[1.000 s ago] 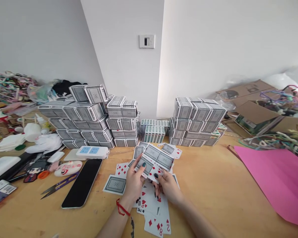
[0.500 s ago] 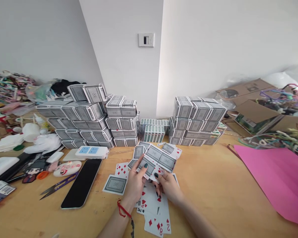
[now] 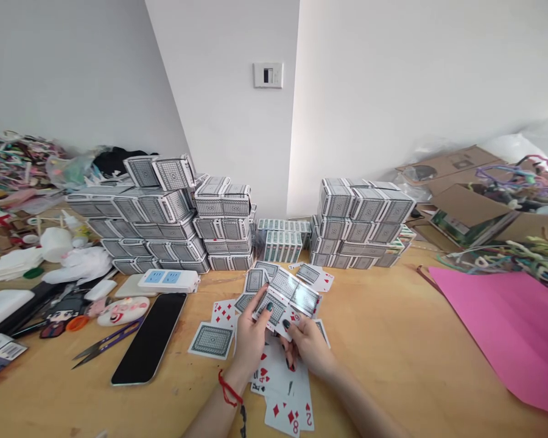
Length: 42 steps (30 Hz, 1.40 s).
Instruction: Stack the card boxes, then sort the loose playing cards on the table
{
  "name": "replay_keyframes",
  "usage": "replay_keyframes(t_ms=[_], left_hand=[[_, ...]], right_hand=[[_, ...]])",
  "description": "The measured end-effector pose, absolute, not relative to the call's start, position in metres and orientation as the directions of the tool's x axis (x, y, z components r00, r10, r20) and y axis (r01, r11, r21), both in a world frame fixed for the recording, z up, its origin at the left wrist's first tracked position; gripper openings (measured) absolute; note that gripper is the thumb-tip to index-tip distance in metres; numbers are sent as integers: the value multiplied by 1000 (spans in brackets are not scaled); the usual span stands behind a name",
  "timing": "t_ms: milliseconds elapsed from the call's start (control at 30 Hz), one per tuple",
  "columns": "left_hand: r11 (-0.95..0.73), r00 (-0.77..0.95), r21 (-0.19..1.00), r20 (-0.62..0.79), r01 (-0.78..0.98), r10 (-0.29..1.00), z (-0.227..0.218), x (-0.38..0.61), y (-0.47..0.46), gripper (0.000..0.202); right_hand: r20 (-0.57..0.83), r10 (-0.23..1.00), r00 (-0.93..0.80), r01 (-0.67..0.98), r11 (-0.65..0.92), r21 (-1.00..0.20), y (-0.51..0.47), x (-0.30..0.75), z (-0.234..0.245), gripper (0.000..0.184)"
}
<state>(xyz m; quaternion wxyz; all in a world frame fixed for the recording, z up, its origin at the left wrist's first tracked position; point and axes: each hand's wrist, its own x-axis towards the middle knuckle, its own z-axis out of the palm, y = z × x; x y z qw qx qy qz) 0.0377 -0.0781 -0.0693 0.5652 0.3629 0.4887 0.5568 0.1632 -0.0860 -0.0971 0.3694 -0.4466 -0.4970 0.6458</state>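
Both my hands hold a fan of playing cards [image 3: 287,298] with grey patterned backs above the wooden table [image 3: 383,353]. My left hand [image 3: 250,340] grips the fan's left side, thumb on top; a red string circles that wrist. My right hand [image 3: 309,344] pinches the fan's lower right edge. Under my hands lie loose cards [image 3: 287,389], some face up with red pips, and one face-down card [image 3: 210,339] to the left. Further loose cards [image 3: 317,275] lie just beyond the fan.
Stacks of boxed card decks stand at the back left [image 3: 164,219] and back right [image 3: 363,224], with green decks [image 3: 283,240] between. A black phone [image 3: 150,337], purple snips [image 3: 105,344] and a power strip [image 3: 168,280] lie left. Pink paper [image 3: 506,328] and cardboard boxes [image 3: 470,207] are right.
The fan of cards has closed up slightly, its right end drawn in toward my hands. Both hands stay in about the same place.
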Motion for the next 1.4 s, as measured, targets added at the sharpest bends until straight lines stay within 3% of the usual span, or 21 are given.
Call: replay_keyframes(t_ms=[400, 567, 767, 1400], left_hand=[[94, -92, 935, -133, -341, 987, -74, 36, -77, 58], [97, -97, 927, -141, -362, 985, -70, 35, -76, 60], [75, -120, 945, -119, -320, 986, -76, 38, -77, 55], [8, -156, 973, -44, -229, 987, -75, 41, -76, 48]], right_hand=[[-224, 918, -329, -89, -266, -960, -84, 162, -101, 45], [-254, 919, -301, -37, -278, -960, -82, 163, -96, 47], [-283, 926, -249, -58, -306, -950, -81, 165, -102, 45], [-197, 950, -242, -73, -220, -973, -84, 165, -97, 44]])
